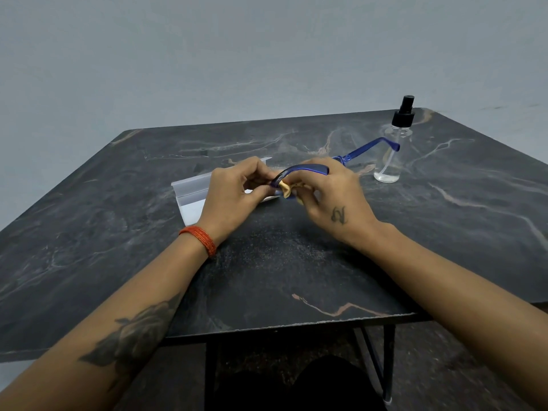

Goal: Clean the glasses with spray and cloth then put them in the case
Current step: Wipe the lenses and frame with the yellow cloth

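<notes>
Blue-framed glasses [302, 169] are held above the table between both hands, one temple arm stretching back right toward the bottle. My left hand [234, 191] pinches the frame at its left end. My right hand [335, 191] holds a small beige cloth [289, 189] pressed against the glasses; most of the cloth and the lenses are hidden by fingers. A clear spray bottle [391, 152] with a black pump top stands upright at the back right. The white case [192, 194] lies open on the table behind my left hand, partly covered by it.
Everything sits on a dark marbled table [267, 277] whose front edge is near me, with black metal legs below. A plain grey wall rises behind it.
</notes>
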Motion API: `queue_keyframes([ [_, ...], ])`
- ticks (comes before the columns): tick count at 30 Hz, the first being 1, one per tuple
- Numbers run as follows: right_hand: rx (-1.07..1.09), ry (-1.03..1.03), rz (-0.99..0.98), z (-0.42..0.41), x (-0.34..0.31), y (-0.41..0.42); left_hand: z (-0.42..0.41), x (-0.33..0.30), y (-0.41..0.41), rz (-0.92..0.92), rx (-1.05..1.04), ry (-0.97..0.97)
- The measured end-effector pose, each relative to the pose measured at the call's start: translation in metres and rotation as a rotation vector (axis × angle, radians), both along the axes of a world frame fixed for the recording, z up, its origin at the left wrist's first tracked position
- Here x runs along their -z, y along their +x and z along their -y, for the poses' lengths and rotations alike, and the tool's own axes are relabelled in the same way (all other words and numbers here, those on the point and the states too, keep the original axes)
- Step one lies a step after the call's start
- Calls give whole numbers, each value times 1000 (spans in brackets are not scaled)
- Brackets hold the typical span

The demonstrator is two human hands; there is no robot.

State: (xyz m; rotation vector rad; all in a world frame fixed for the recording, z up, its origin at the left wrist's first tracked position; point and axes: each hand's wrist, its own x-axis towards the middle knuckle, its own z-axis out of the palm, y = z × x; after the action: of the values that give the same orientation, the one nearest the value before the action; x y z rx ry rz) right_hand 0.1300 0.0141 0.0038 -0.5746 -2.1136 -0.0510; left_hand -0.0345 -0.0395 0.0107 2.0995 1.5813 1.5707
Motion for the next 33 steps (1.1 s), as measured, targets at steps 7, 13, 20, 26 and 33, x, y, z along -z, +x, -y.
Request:
queue_keyframes([
  [7, -2, 69, 102, -1, -3, 5, -1, 0, -3, -17, -16, 1],
  [13, 92, 253, 42, -2, -4, 4, -4, 1, -6, 43, -13, -1],
  [20, 16, 166, 24, -4, 1, -2, -1, -1, -2, 74, -9, 16],
  [26, -58, 91, 26, 0, -4, -1, 0, 0, -1, 22, -9, 21],
  [33, 11, 172, 25, 5, -9, 3, -1, 0, -1, 28, -14, 15],
])
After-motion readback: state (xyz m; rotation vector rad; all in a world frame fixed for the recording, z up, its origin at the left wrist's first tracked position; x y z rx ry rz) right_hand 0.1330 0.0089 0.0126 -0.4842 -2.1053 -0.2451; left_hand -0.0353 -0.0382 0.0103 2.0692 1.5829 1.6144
